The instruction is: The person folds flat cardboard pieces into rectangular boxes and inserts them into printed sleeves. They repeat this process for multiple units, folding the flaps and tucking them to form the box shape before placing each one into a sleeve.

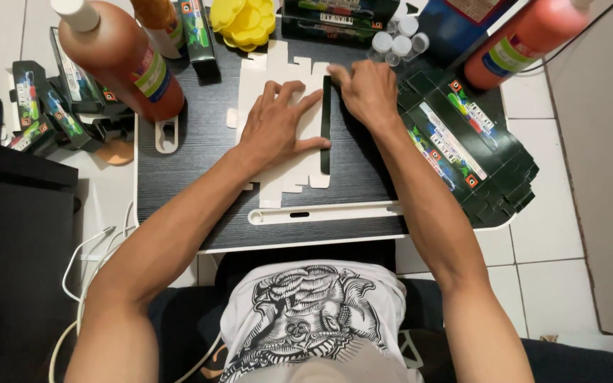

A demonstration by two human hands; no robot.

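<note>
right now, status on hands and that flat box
Left hand flat on white carton blank. Right hand pressing folded dark flap. Bottles, box stacks alongside, none on it.

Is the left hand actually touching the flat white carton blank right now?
Touching. The head view shows the left hand pressed palm-down, fingers spread, flat on the white carton blank, with no gap visible.

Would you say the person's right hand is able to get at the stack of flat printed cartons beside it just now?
Probably yes. The right hand presses the white carton blank, and the stack of flat cartons lies right beside that forearm with nothing between them.
</note>
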